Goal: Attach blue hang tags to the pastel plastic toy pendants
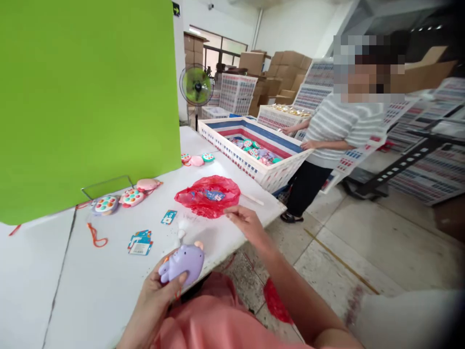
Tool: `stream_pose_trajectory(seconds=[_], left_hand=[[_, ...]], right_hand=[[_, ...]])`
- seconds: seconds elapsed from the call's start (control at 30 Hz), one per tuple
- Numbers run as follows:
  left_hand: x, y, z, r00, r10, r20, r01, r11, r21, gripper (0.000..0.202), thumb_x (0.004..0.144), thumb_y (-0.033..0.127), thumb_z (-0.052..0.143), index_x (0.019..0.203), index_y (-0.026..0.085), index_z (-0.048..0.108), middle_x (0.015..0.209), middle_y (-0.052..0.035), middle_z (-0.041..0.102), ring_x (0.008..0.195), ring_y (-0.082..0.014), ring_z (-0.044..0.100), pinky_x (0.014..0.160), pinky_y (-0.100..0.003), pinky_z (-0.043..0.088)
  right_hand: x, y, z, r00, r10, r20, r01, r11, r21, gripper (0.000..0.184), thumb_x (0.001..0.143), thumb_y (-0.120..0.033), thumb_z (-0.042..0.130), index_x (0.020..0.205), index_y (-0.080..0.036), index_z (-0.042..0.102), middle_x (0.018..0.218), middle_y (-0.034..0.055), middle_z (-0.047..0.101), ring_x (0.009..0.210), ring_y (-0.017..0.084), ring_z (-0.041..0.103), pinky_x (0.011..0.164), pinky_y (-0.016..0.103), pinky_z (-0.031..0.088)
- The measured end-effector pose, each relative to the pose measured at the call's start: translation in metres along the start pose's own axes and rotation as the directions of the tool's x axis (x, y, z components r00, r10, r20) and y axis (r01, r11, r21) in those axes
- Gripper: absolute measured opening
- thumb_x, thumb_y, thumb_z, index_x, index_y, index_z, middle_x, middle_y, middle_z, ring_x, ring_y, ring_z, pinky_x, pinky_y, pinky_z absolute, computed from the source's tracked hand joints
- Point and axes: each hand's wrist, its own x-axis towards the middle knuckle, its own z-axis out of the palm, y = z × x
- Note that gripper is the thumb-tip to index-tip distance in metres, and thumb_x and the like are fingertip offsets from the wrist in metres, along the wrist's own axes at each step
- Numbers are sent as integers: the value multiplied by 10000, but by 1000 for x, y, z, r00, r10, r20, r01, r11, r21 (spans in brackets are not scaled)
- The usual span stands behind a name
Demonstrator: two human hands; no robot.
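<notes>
My left hand is closed around a purple animal-shaped plastic toy with small ears, tilted at the table's front edge. Orange cord shows beside the toy and hangs below it. My right hand reaches over the table, fingers stretched out and nothing visible in them. Its fingertips are at the near right edge of a crumpled red plastic bag; I cannot tell if they touch it. Printed blue cards lie in the bag. One card and a small card stack lie left of it.
Toys with coloured buttons line the green board. An orange cord loop lies on the white table. Beyond stands a large crate of toys, with a co-worker at its far side. A fan stands behind.
</notes>
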Motion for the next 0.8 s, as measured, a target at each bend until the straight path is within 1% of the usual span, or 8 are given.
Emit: stream_pose_trajectory(seconds=[0.07, 0.13, 0.27, 0.37, 0.47, 0.57, 0.7, 0.8], left_hand=[[-6, -10, 6, 998, -35, 53, 39, 997, -73, 586, 613, 243, 795, 1157, 190, 583, 1072, -71, 669, 958, -226, 629, 859, -304, 511], [-11, -19, 11, 996, -51, 73, 60, 988, -139, 575, 639, 238, 781, 1173, 189, 573, 1078, -79, 667, 961, -237, 634, 859, -328, 522], [-20, -32, 23, 995, -79, 60, 91, 972, -216, 575, 669, 217, 764, 1200, 210, 543, 1124, -80, 647, 957, -244, 640, 830, -368, 551], [-26, -35, 33, 994, -81, 74, 97, 964, -247, 544, 693, 199, 744, 1196, 232, 539, 1175, -67, 623, 987, -246, 631, 848, -411, 549], [-31, -37, 40, 995, -57, 77, 75, 964, -256, 534, 697, 166, 734, 1190, 246, 544, 1190, -56, 617, 1010, -249, 623, 866, -439, 539], [-36, -39, 45, 998, -35, 55, 47, 968, -248, 506, 708, 125, 713, 1171, 254, 557, 1183, -45, 623, 1019, -245, 621, 875, -446, 531], [-44, -40, 51, 999, -27, 20, 31, 965, -262, 419, 745, 102, 663, 1130, 247, 583, 1145, -44, 644, 1023, -237, 621, 883, -440, 525], [-51, -42, 54, 1000, -13, -18, 8, 966, -260, 385, 753, 88, 644, 1108, 232, 596, 1132, -47, 649, 1017, -233, 624, 890, -429, 523]], right_hand=[[-13, 11, -23, 990, 61, -124, -57, 998, 40, 202, 778, -286, 595, 935, -193, 683, 887, 48, 688, 803, 174, 620, 740, 306, 482], [-28, 23, -47, 957, 98, -273, -82, 994, 71, 215, 756, -283, 609, 937, -190, 677, 890, 46, 678, 773, 163, 606, 714, 294, 472], [-60, 45, -92, 830, 144, -538, -93, 988, 121, 203, 702, -269, 619, 876, -175, 666, 827, 32, 657, 702, 146, 580, 668, 284, 457], [-82, 60, -118, 749, 172, -640, -113, 985, 132, 212, 681, -267, 598, 866, -175, 648, 833, 25, 645, 683, 136, 575, 658, 281, 457], [-97, 80, -134, 705, 199, -681, -152, 980, 129, 223, 666, -261, 573, 863, -178, 635, 866, 22, 644, 684, 128, 577, 670, 278, 459], [-105, 109, -140, 690, 241, -682, -222, 968, 117, 240, 663, -257, 552, 867, -164, 637, 837, 27, 649, 677, 135, 583, 654, 277, 464], [-105, 154, -133, 717, 311, -624, -347, 935, 68, 213, 738, -252, 552, 894, -140, 643, 739, 11, 632, 631, 130, 577, 613, 268, 472], [-98, 184, -121, 754, 376, -539, -444, 896, 5, 180, 841, -272, 571, 931, -124, 617, 811, 19, 627, 673, 122, 589, 632, 278, 497]])
